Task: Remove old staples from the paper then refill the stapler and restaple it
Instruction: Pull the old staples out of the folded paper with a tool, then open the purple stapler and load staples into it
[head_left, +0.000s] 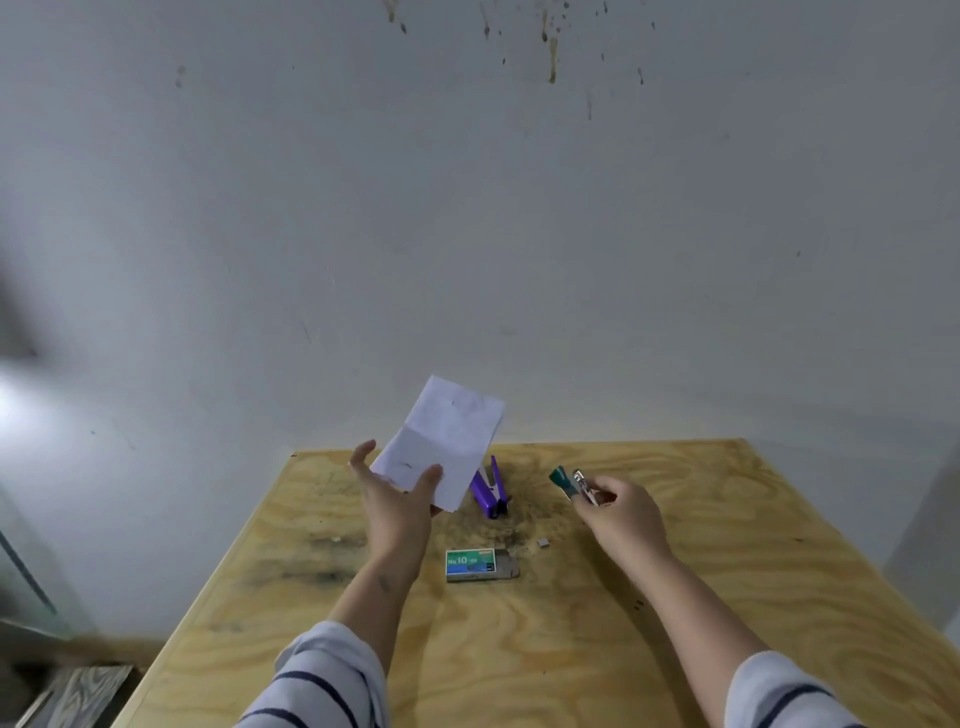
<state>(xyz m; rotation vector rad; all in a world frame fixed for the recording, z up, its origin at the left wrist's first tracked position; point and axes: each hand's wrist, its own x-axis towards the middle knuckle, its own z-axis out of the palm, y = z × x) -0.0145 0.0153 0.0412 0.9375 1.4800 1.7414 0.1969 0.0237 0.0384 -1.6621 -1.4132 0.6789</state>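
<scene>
Paper (441, 441), a small folded white sheaf with a crease across its middle, is held up above the far edge of the desk (727, 597) by the left hand (397, 499); the thumb presses its lower front and the fingers spread behind it. A short dark mark shows near the lower left corner of the sheaf, too small to tell whether it is a staple.

The right hand (623, 512) has its grip closed around a green-handled staple remover (571, 483), whose metal end points toward the paper, well apart from it.

On the desk just beyond the paper's lower edge lies a purple stapler (488, 488), its top arm swung open. Nearer the person sits a green staple box (480, 565) printed "No 10" in white; the smaller print is unreadable. Its cardboard tray is slid partly out on the right side, and what is in it cannot be made out. A small grey strip of staples (543, 543) lies on the wood just right of the box, apart from it.

Both forearms wear pushed-up striped sleeves (322, 675). The wall (467, 208) behind is pale with dark drip stains near the top.
</scene>
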